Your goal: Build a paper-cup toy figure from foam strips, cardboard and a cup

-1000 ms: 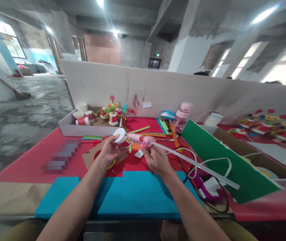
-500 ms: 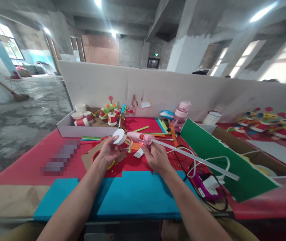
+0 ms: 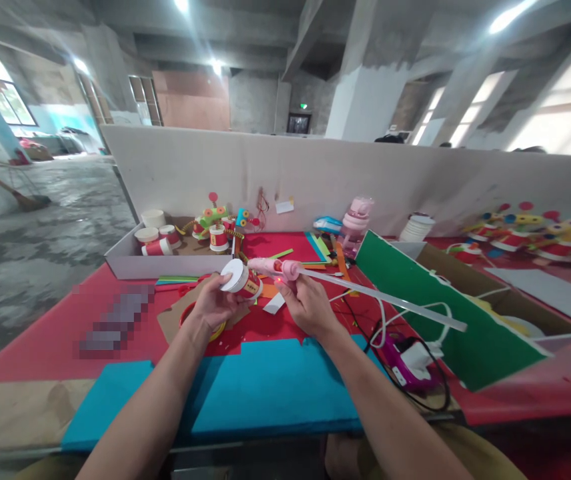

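Observation:
My left hand [image 3: 210, 304] is wrapped round a small white paper cup [image 3: 238, 279] with a red and yellow band, held on its side with its base towards me. My right hand [image 3: 306, 307] grips a pink hot glue gun [image 3: 275, 268], its nozzle close to the cup's side. A long clear glue stick [image 3: 385, 298] juts from the back of the gun towards the right. A white cord [image 3: 405, 310] runs from the gun down to a purple and white plug block [image 3: 405, 357].
A grey tray [image 3: 130, 263] at the back left holds paper cups and cup figures. Coloured paper strips [image 3: 315, 250], a pink bottle [image 3: 355, 223], a green sheet [image 3: 445, 320] leaning on a cardboard box, a blue foam sheet [image 3: 245, 390] near me, a grey partition behind.
Both hands stay together on the cup and glue gun. The view has shifted a little, so everything sits slightly lower and to the left.

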`<state>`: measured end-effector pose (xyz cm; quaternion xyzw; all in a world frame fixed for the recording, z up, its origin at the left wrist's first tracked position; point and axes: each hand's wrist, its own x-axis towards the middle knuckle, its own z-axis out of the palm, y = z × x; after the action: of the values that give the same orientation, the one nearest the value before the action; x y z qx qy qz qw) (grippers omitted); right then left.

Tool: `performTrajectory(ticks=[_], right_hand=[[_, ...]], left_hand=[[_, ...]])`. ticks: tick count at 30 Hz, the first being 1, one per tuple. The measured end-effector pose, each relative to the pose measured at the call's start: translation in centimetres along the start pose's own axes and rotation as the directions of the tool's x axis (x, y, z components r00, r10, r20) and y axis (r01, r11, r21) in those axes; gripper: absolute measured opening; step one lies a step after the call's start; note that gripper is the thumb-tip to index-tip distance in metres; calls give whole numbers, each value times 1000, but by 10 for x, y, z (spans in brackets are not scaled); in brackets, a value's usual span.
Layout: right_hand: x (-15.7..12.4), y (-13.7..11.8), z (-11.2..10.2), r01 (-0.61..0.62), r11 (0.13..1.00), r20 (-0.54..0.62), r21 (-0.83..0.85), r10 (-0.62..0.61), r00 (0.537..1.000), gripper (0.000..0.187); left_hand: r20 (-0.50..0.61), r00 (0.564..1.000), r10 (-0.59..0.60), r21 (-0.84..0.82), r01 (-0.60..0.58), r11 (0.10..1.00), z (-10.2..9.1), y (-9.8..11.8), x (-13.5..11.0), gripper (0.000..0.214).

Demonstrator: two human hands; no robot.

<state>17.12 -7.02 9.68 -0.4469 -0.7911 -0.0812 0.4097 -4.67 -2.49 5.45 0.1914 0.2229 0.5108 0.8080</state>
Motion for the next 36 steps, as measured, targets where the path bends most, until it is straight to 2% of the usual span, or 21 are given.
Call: performTrajectory(ticks=[4, 7, 10, 14, 17, 20, 23, 27, 36], right_hand=[[2, -1, 1, -15, 1000, 22, 21, 15, 1000, 36], [2, -2, 0, -15, 999, 24, 37, 14, 1000, 36], [-2, -4, -1, -50, 996, -37, 68, 52, 998, 35], [-13, -10, 4, -104, 984, -138, 144, 124, 983, 33], [-24, -20, 13, -106, 985, -115, 133, 121, 986, 32], [-36, -30, 23, -76, 994, -57, 84, 81, 995, 33], [-42, -38, 34, 6, 1000, -8, 25, -6, 1000, 34], [-44, -42, 45, 121, 991, 30, -54, -119, 992, 32], [-45, -39, 53, 197, 970, -23, -144, -202, 979, 32]], left_hand=[[-37, 998, -41, 5, 41, 999, 0, 0, 0, 33], [-12, 999, 32, 15, -32, 999, 2, -2, -1, 29], [14, 994, 107, 8, -107, 994, 3, -3, 0, 29], [-88, 981, 172, -17, -174, 985, 0, -3, 5, 30], [-171, 964, 202, -40, -211, 977, -2, -1, 8, 25], [-231, 946, 227, -60, -246, 967, -2, 0, 10, 21], [-275, 930, 242, -60, -268, 962, -2, 1, 10, 15], [-243, 939, 245, -80, -271, 959, -2, 2, 8, 11], [-228, 950, 213, -115, -243, 963, -1, 3, 8, 17]])
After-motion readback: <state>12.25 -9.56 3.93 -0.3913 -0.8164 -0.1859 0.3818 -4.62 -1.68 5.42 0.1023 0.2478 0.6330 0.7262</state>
